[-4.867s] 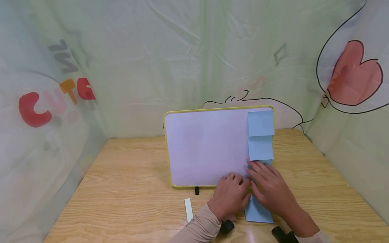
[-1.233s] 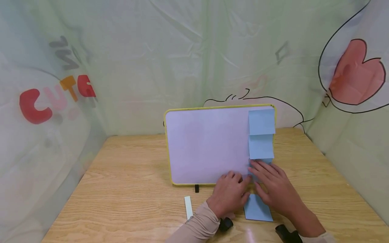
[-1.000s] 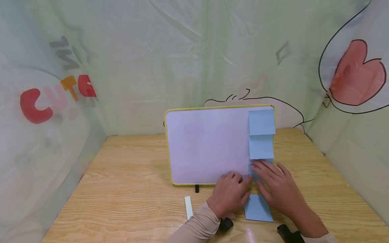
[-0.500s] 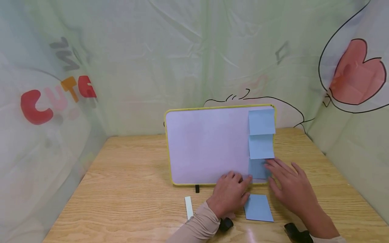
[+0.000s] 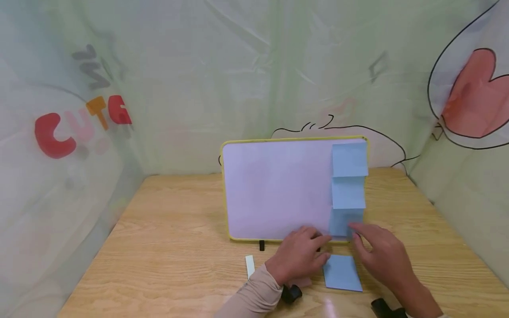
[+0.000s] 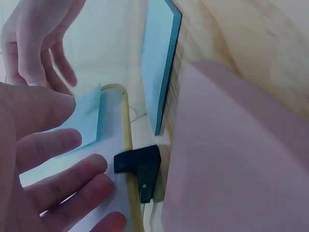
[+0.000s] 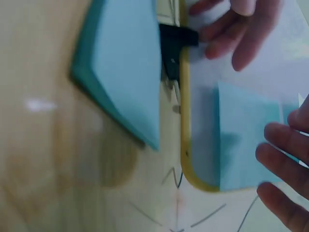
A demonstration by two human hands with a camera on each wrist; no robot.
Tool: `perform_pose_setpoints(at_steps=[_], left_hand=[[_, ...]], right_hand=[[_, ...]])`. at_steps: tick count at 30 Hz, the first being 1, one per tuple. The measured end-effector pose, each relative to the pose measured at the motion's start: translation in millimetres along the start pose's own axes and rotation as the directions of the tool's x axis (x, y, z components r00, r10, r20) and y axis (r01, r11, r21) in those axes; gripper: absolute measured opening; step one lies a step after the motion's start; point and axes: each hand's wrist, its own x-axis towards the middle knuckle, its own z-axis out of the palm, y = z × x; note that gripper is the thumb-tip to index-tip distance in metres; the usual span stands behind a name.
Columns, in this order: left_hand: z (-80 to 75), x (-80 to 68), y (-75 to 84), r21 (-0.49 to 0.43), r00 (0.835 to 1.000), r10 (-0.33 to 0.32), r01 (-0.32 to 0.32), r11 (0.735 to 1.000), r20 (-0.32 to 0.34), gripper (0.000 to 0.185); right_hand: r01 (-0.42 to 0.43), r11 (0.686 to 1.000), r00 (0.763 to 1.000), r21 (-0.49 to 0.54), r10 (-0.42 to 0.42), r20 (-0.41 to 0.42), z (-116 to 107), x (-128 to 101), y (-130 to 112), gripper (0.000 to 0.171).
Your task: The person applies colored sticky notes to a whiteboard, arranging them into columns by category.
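Note:
A whiteboard [image 5: 278, 190] with a yellow frame stands on the table. Down its right side runs a column of three blue sticky notes: a top note [image 5: 350, 160], a middle note [image 5: 348, 192] and a lowest note [image 5: 341, 222]. My right hand [image 5: 383, 254] is at the lowest note's right edge; in the right wrist view its fingers [image 7: 280, 164] are spread and grip nothing. Near the board's bottom edge is my left hand [image 5: 299, 254], fingers loosely bent with nothing between them. Below the board lies a blue sticky note pad [image 5: 343, 273].
A pink sheet or pad [image 6: 231, 159] lies beside the left wrist, mostly hidden in the head view. A pale strip [image 5: 249, 265] is left of that arm. Black clip feet [image 6: 140, 166] hold the board's lower edge. Curtains printed with drawings [image 5: 199, 88] surround the table.
My right hand has moved off the lowest note toward its lower right edge, uncovering most of it. My left hand has drawn slightly down from the note's lower left corner. The head view has shifted.

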Motion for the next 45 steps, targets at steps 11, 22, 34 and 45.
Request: perform_pose_setpoints(at_steps=[11,22,34,45], left_hand=[[-24.3,-24.3,-18.3,-0.006,0.999,-0.024,0.023,1.0,-0.029,0.025],[-35.5,-63.2,-34.5,-0.085,0.985,-0.12,0.131,0.988,0.121,0.019],[-38.3,-72.2,-38.3,-0.115,0.976,-0.136,0.156,0.981,0.168,0.018],[-34.7,-76.1,-41.6,-0.153,0.984,-0.101,0.124,0.98,0.148,0.013]], right_hand=[[-0.028,0.976,0.967,0.216,-0.028,0.252,20,0,-29,0.032],[-0.121,0.867,0.837,0.484,-0.172,0.519,35,6,-59,0.033],[-0.112,0.881,0.706,0.46,-0.255,0.661,41,7,-56,0.034],[-0.125,0.88,0.736,0.459,-0.228,0.638,38,1,-59,0.033]])
